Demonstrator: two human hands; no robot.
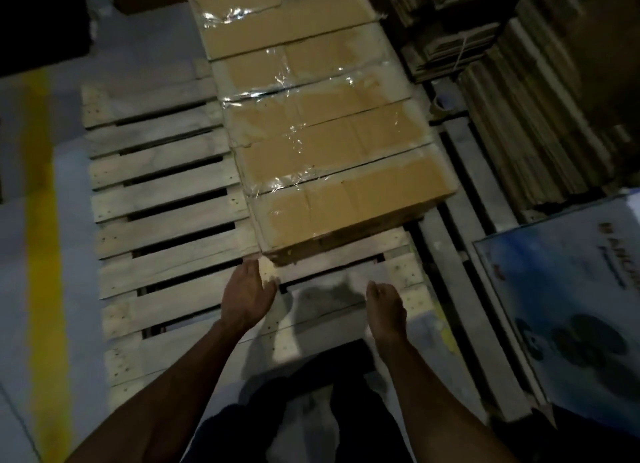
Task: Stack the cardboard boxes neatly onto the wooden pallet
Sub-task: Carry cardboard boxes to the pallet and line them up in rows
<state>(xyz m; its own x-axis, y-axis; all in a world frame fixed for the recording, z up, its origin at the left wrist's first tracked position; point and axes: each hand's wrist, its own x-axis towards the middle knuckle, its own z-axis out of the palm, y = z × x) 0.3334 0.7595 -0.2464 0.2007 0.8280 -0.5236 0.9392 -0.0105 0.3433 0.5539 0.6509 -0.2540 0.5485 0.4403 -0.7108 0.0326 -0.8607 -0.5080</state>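
Note:
A row of taped brown cardboard boxes lies along the right half of the wooden pallet, running away from me. The nearest box ends a little short of the pallet's front edge. My left hand hovers open just below the near left corner of that box, fingers relaxed and holding nothing. My right hand hangs open over the front slats, apart from the box, also holding nothing. The left half of the pallet shows bare slats.
A yellow floor line runs down the left. Bundles of flattened cardboard are stacked at the right. A blue printed fan carton stands at the near right, beside a second pallet. My legs are at the bottom.

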